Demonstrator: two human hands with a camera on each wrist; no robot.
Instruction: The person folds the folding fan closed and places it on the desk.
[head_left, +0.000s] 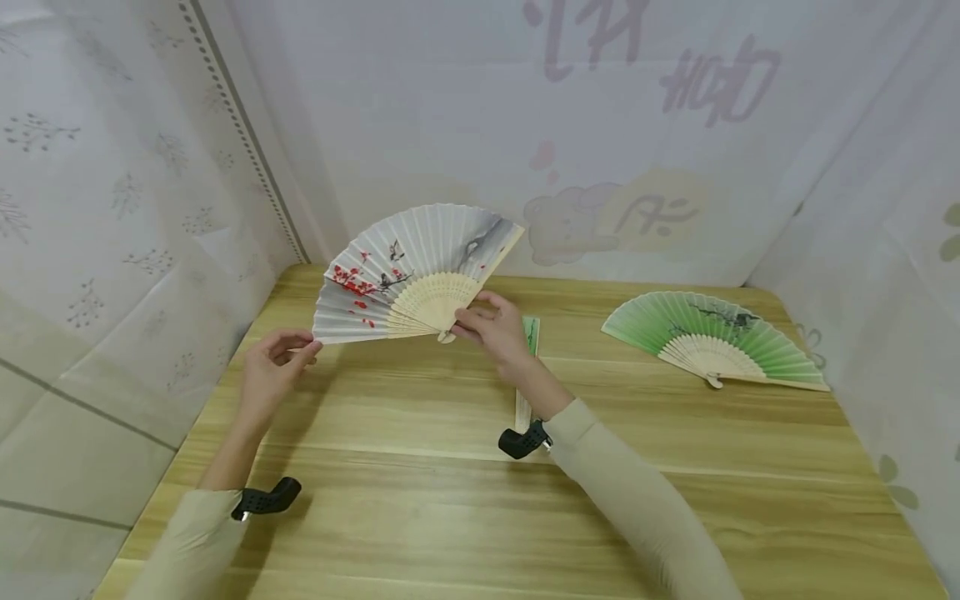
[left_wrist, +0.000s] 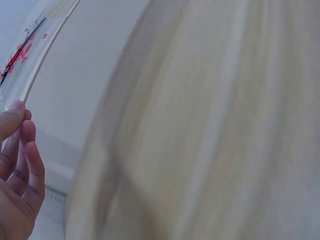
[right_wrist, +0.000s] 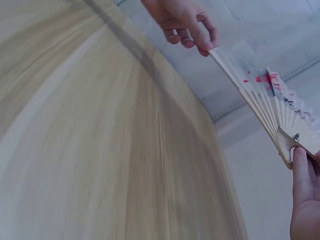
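Observation:
A white paper fan [head_left: 408, 267] with red blossoms and bamboo ribs is spread open and held above the wooden table [head_left: 450, 500]. My left hand [head_left: 306, 344] pinches the tip of its left outer stick. My right hand [head_left: 471, 323] grips the ribs near the pivot. The right wrist view shows the fan [right_wrist: 267, 102] from its rib side, with the left hand [right_wrist: 192, 32] at the far stick end and my right hand's fingers [right_wrist: 302, 195] by the rivet. In the left wrist view my fingers [left_wrist: 20, 160] sit just below the fan's edge [left_wrist: 27, 55].
A green fan [head_left: 712, 337] lies spread open on the table at the right. A folded fan [head_left: 528, 358] with green paper lies under my right wrist. Patterned white cloth walls close in the table at the back and on both sides.

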